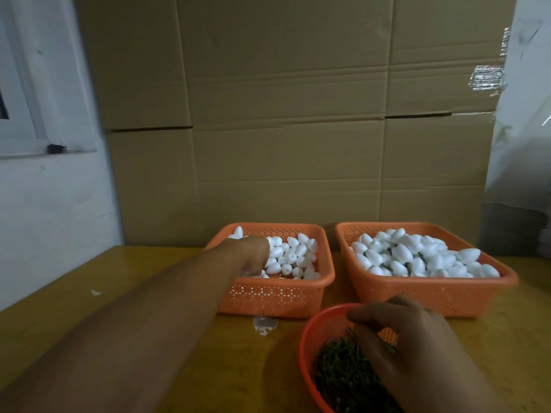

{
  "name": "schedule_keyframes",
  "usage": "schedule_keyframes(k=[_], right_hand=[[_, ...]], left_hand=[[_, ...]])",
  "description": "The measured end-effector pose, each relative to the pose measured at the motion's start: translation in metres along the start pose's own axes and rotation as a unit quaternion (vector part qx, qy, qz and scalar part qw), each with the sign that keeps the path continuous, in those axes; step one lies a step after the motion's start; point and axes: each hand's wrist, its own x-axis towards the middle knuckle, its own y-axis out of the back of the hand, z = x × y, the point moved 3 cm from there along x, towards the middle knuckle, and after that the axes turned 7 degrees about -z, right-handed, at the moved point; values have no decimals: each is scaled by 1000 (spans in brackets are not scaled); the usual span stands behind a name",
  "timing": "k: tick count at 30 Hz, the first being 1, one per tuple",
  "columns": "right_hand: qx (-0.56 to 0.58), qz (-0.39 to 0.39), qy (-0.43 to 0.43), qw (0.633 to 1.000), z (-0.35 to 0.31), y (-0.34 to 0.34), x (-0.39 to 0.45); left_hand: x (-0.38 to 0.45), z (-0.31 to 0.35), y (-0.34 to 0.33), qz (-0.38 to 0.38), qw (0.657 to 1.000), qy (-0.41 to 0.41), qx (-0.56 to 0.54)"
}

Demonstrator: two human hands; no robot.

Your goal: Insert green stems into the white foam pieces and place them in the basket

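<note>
The left arm runs bare from the lower left corner of the frame up toward the centre, nearly straight, ending in the left hand (253, 254) just left of centre, knuckles up and fingers bent downward out of sight, so whether they hold anything cannot be told. The right hand (408, 344) sits low in the lower right of the frame, back of the hand toward the camera, wrist leaving the bottom edge. Its fingers are curled inward toward the left, with thumb and fingertips drawn close together.
</note>
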Motion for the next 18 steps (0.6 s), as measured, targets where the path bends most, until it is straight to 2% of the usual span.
schedule_keyframes(k=[6,8,12,15,18], right_hand=[[-4,-9,-1,1000,0,-5,1],[-5,-3,-2,1000,0,-4,0],[-5,5,-2,1000,1,-2,0],[-12,-8,2,1000,1,-2,0],[-14,-16,5,1000,1,-3,-1]], left_hand=[[-1,3,-2,-3,995,14,102],[-3,7,0,-8,995,16,102],[-6,8,9,9,998,-2,-57],[-20,11,25,106,986,-54,-114],[-41,18,32,193,957,-102,-191]])
